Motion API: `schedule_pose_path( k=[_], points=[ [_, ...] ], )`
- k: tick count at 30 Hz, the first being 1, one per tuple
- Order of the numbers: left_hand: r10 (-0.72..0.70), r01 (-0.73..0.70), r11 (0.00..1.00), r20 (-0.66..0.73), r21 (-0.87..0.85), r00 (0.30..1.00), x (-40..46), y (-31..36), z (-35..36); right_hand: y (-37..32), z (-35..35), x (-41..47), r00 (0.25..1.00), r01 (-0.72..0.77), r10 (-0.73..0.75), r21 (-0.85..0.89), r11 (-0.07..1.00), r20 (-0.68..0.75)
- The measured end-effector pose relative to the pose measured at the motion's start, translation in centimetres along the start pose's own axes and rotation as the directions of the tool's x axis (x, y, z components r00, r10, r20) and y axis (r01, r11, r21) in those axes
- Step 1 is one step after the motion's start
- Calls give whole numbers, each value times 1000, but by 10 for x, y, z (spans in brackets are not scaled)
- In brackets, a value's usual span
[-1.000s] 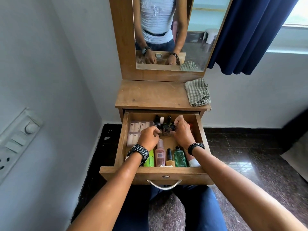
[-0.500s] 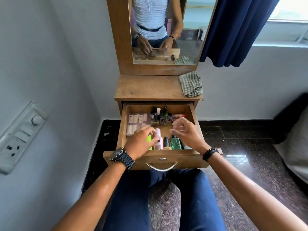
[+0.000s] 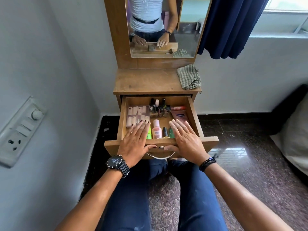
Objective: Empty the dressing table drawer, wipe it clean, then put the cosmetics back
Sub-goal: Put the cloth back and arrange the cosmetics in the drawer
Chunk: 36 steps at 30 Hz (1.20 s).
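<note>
A: Drawer (image 3: pixel 122 121) stands pulled out from under the table top (image 3: pixel 146 82). Both hands lie flat over its front edge, fingers straight. Left hand (image 3: pixel 135 144), thumb down near the metal handle (image 3: pixel 160 156). Right hand (image 3: pixel 185 142), same posture, thumb also on the front panel. Neither grasps anything.

B: Contents?

A: Packed. Pale tubes (image 3: pixel 137 115) in rows at rear left, a cluster of nail polish bottles (image 3: pixel 160 107) upright at rear centre, a pink squeeze tube (image 3: pixel 179 115) lying at rear right. At the front: pink bottle (image 3: pixel 156 129), a small dark-capped bottle (image 3: pixel 165 131) beside it, and a green item partly under each hand.

B: Handling?

A: My read: everything is light. The polish bottles look like glass, so fragile and tippy; pinch each by the cap or take the body between thumb and fingers. The pale tubes look rigid and smooth; scoop several at once. The squeeze tube is soft; hold mid-body, not the cap end. The drawer itself is stiff wood; move it by the handle or by palms on the front, as now.

B: Cloth?

A: Checked cloth (image 3: pixel 189 77) crumpled on the table top's right rear corner, well apart from both hands. Soft, bunches easily.
</note>
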<state>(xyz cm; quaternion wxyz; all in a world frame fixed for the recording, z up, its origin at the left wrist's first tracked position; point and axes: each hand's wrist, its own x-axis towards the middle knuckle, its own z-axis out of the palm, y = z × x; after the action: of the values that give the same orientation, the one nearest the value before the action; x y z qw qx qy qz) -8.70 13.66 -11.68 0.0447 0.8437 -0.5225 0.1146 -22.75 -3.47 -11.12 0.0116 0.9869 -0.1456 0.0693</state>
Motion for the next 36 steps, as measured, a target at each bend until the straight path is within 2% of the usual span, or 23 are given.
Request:
schedule_pose_path(
  k=[11, 19, 22, 25, 27, 32, 36],
  points=[
    [-37, 42, 991, -48, 123, 998, 72, -31, 17, 30, 4, 72, 999, 24, -25, -40, 999, -41],
    [-67, 82, 984, -102, 160, 993, 134, -55, 30, 53, 12, 132, 997, -32, 23, -112, 993, -79],
    [-81, 104, 981, -141, 165, 987, 151, -61, 40, 55, 27, 142, 975, -56, 32, -102, 993, -218],
    [-139, 163, 982, -222, 96, 965, 162, -60, 51, 53, 44, 153, 905, -96, 53, -81, 992, -421],
    [-187, 215, 974, -274, 74, 943, 168, -55, 56, 50, 47, 164, 867, -135, 81, -75, 988, -492],
    [-258, 298, 946, -262, 126, 930, 188, -52, 51, 49, 39, 185, 828, -248, 127, -153, 957, -546],
    [-301, 324, 937, -168, 131, 939, 189, -45, 36, 47, 32, 189, 855, -260, 133, -192, 946, -502]
  ],
)
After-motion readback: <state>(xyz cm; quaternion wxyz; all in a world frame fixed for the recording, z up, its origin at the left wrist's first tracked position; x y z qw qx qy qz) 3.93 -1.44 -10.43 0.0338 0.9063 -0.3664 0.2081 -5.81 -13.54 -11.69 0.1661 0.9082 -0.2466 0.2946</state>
